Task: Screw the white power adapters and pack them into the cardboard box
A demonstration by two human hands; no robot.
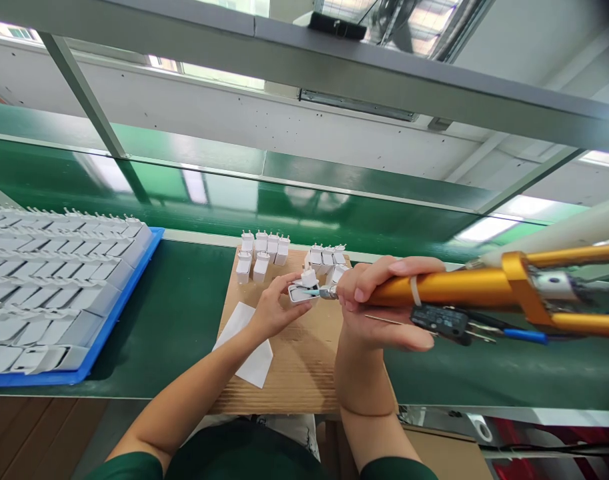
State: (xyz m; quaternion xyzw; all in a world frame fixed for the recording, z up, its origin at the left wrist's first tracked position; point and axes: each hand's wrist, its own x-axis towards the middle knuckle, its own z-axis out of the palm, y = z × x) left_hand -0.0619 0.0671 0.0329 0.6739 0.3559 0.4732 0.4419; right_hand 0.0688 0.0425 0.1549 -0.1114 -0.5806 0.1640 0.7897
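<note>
Left hand (pixel 274 310): fingers closed around a small white plastic charger plug (pixel 304 288), held just above the far middle of the cardboard sheet (pixel 304 360).

Right hand (pixel 379 307): wrapped around the barrel of a gold-orange metal electric screwdriver (pixel 464 288), smooth and cylindrical, its slim tip touching the plug. A black microswitch (pixel 439 322) with thin wire leads is strapped under the barrel by a white tie.

Cardboard sheet: brown, corrugated, rectangular, lying at the near edge of the green worktop (pixel 184 313).

White paper slip (pixel 244 343): flat, on the sheet's left edge.

Finished-looking plugs: two clusters of white boxy plugs (pixel 261 253), prongs up, along the sheet's far edge.

Blue plastic tray (pixel 99 337): at the worktop's left edge, packed with rows of white plugs.

No legible writing on anything.
</note>
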